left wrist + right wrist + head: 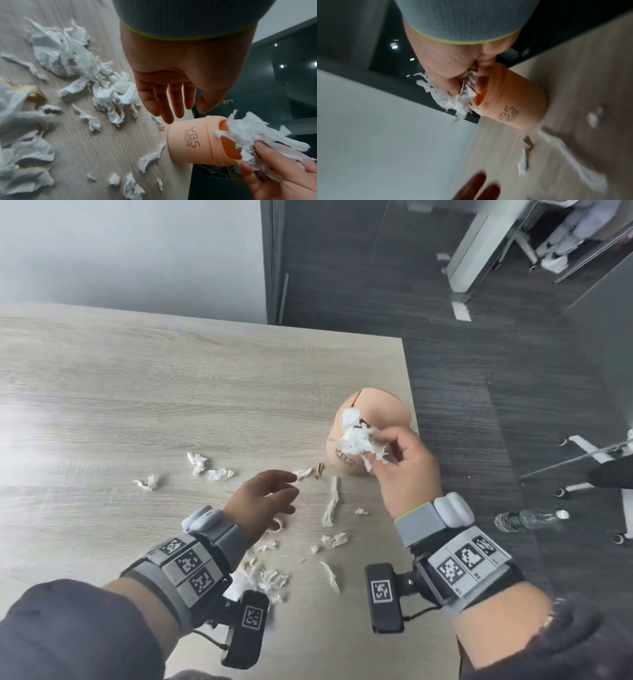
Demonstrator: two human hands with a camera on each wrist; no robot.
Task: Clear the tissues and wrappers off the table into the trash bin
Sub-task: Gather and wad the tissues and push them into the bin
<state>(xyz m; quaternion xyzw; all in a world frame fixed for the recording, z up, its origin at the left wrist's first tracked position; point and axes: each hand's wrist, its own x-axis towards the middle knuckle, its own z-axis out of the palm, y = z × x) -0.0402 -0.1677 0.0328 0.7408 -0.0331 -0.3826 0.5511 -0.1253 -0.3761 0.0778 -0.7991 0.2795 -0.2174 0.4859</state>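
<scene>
A small peach trash bin [363,419] [192,140] [517,102] stands near the table's right edge. My right hand [394,453] [453,81] grips a wad of torn white tissue [361,441] [254,136] [448,100] at the bin's lid opening. My left hand [270,501] [173,94] hovers open over the table left of the bin, fingers spread, holding nothing. Several tissue scraps [205,469] [68,56] lie scattered on the wooden table [137,388]. A long strip [331,501] lies below the bin, and a small gold wrapper [318,470] [528,145] sits beside it.
The table's right edge runs just past the bin, with dark floor beyond. A plastic bottle [527,518] lies on the floor, and a chair base [589,460] stands at the right. More tissue [270,580] lies under my left wrist.
</scene>
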